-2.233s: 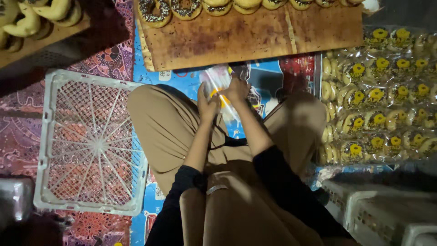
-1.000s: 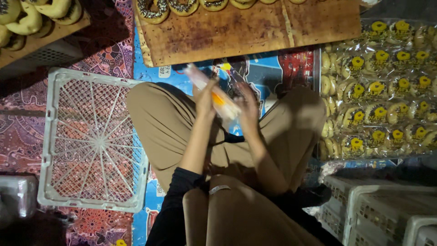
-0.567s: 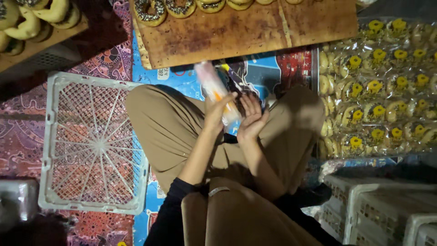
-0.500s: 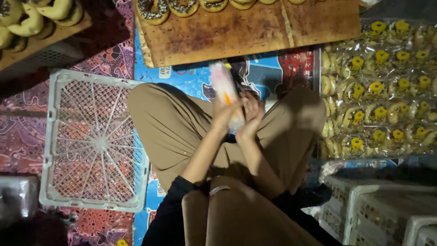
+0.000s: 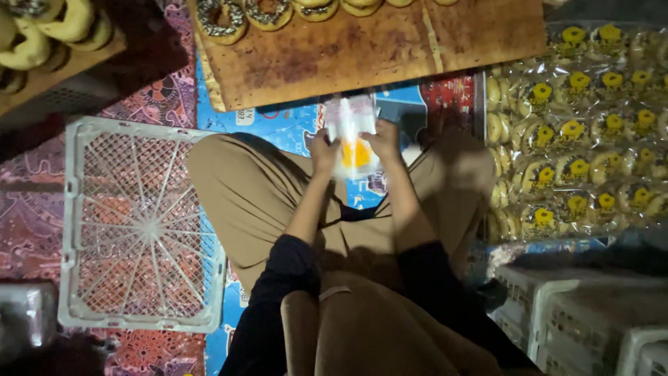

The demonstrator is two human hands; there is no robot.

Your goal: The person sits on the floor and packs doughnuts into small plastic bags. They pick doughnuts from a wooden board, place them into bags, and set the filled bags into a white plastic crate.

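Head view: the left hand (image 5: pixel 323 150) and right hand (image 5: pixel 385 141) each pinch a side of a clear plastic bag (image 5: pixel 352 136) with an orange mark, held upright above the crossed legs, near the wooden board (image 5: pixel 362 52) of doughnuts. A white crate (image 5: pixel 136 223) lies left, packed pastries (image 5: pixel 577 132) right.

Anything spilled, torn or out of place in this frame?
Nothing stands out. Both the left hand and right hand hold a clear packet upright over the lap. Doughnuts sit on the wooden board, bagged ones lie stacked at the right, and the white crate lies flat.
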